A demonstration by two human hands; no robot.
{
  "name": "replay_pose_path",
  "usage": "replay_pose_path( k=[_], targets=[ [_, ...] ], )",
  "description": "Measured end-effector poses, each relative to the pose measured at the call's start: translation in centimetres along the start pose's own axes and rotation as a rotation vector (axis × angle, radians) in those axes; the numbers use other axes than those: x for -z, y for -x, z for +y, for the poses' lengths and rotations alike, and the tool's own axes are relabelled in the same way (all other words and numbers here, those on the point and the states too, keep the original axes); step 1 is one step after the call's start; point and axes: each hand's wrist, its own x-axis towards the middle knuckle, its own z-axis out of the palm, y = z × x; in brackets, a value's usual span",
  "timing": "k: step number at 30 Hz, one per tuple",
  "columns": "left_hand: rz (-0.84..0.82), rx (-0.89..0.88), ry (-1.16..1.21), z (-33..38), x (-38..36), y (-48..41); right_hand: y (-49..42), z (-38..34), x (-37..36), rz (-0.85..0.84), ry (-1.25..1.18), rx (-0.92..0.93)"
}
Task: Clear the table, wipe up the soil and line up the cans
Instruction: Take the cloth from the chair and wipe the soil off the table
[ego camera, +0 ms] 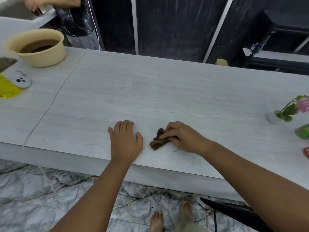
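Centrally, the fingers (165, 135) of the right hand (182, 138) pinch a crumpled brown cloth (157, 142) against the pale bench (150, 91), near its front edge. Just beside it the left hand (126, 139) lies flat, fingers straight, holding nothing. A thin ring of soil (192, 162) marks the bench below the right wrist. At the far right edge sit a green can (303, 131) and a red can (306, 153), near a vase (272, 118) of pink flowers. A tan basin (41, 59) of brown water stands far left.

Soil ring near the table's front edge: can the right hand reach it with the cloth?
Likely yes: the right hand pinches the cloth right beside the soil ring, with only bare table between them.
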Motion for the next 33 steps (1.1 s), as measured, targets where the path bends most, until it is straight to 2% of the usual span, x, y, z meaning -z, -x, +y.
replay_pose_path(
  k=[3, 6, 8, 10, 12, 19, 23, 26, 29, 33],
  targets=[
    [-0.003, 0.005, 0.000, 0.1, 0.1, 0.0, 1.6, 0.8, 1.3, -0.062, -0.089, -0.027],
    [-0.008, 0.004, 0.003, 0.2, 0.0, 0.1, 2.3, 3.1, 3.3, 0.130, -0.205, -0.150],
    [-0.015, 0.009, -0.002, 0.3, 0.1, 0.1, 2.6, 5.3, 4.4, 0.287, -0.168, -0.258],
    [-0.019, 0.010, 0.003, 0.3, 0.2, 0.1, 3.1, 7.2, 4.4, 0.336, -0.112, -0.380],
    [-0.017, 0.010, 0.009, 0.4, 0.2, 0.1, 4.0, 7.8, 3.4, 0.310, -0.087, -0.451],
    [-0.009, 0.003, 0.002, 0.6, 0.3, 0.2, 9.5, 4.6, -1.0, 0.316, -0.038, -0.299],
    [-0.005, -0.005, -0.001, 0.4, 0.1, 0.1, 11.2, 3.3, -1.7, 0.283, -0.170, -0.319],
    [-0.010, -0.025, -0.003, 0.1, -0.2, 0.2, 11.5, 3.6, -0.5, 0.485, -0.341, -0.439],
    [-0.031, -0.038, -0.006, -0.1, -0.6, 0.2, 12.7, 4.9, 0.8, 0.650, -0.331, -0.556],
    [-0.038, -0.055, -0.004, -0.4, -0.8, 0.2, 16.4, 7.0, 1.3, 0.684, -0.193, -0.739]
  ],
)
